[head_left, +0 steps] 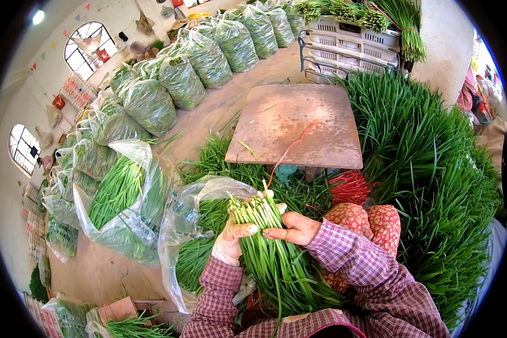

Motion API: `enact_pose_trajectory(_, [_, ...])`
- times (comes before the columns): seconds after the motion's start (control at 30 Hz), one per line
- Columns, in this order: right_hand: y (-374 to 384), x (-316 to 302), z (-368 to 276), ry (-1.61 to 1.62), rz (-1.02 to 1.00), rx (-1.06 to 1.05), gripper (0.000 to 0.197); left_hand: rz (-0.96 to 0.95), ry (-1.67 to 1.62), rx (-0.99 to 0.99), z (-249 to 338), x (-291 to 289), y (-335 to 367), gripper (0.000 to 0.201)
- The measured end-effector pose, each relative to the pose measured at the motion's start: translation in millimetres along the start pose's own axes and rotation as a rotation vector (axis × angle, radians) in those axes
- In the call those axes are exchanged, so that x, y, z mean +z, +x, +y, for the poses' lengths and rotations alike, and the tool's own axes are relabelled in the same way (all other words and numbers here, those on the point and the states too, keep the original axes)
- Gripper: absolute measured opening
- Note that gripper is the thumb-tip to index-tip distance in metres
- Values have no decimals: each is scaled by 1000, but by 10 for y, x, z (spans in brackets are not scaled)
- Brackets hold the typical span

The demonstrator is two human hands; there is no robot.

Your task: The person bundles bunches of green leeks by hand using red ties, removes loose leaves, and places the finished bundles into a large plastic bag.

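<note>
A bunch of garlic chives (271, 261) is held in front of my chest, pale cut ends up and green leaves hanging toward my lap. My left hand (231, 236) is wrapped round its left side near the cut ends, thumb across the front. From the right, my right hand (299, 228) grips the same stalks, its thumb pressed on the front and its other fingers partly hidden behind. A red tie strand (289, 149) lies over the low wooden table (298, 112) and hangs off its near edge toward the bunch's top.
An open plastic bag (172, 236) with chives stands left of my hands, beside another filled bag (118, 191). More red ties (349, 187) lie below the table. Loose chives (428, 169) pile high on the right. Stacked crates (349, 48) and filled bags (194, 53) stand farther back.
</note>
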State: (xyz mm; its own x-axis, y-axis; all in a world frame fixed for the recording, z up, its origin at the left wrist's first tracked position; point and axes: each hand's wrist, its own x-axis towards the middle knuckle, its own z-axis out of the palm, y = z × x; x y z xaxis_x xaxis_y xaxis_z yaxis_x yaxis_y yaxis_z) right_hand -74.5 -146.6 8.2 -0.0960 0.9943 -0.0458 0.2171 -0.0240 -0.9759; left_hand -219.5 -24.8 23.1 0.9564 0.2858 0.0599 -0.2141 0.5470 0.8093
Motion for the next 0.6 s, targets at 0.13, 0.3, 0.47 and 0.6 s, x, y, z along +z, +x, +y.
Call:
enact_pose_trajectory(0.13, [6, 42, 35, -80, 85, -96, 51, 83, 34, 23, -79, -53, -6, 75])
enact_pose_trajectory(0.3, [-29, 32, -22, -209, 122, -111, 62, 128, 6, 36, -147, -75, -4, 65])
enact_pose_trajectory(0.47, [-34, -52, -47, -158, -18, 6, 57, 60, -14, 18, -75, 11, -13, 76])
enact_pose_trajectory(0.6, [-26, 11, 23, -13, 47, -185, 53, -42, -27, 43, -103, -39, 14, 83])
